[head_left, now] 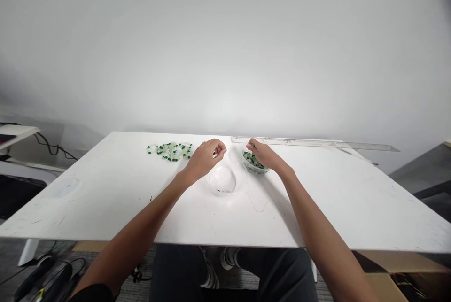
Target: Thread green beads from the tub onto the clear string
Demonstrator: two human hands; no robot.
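My left hand (pixel 208 154) is raised over the table, thumb and forefinger pinched together; what lies between the tips is too small to make out. Just below it sits a clear round plastic dish (pixel 222 181) with a few small green bits near its front edge. My right hand (pixel 262 151) hovers at a clear bowl (pixel 254 168) filled with green and pale beads (pixel 251 157). Its fingers are also closed in a pinch, and their contents cannot be seen. A thin clear thread (pixel 260 211) curls on the table in front of the bowl.
Left of my hands, a spread of green and whitish beads (pixel 173 150) lies on the white table (pixel 116 189). A long transparent ruler (pixel 317 143) runs along the back edge to the right. Cables hang by a shelf (pixel 17 133) at the left; cardboard boxes (pixel 391 264) stand below right.
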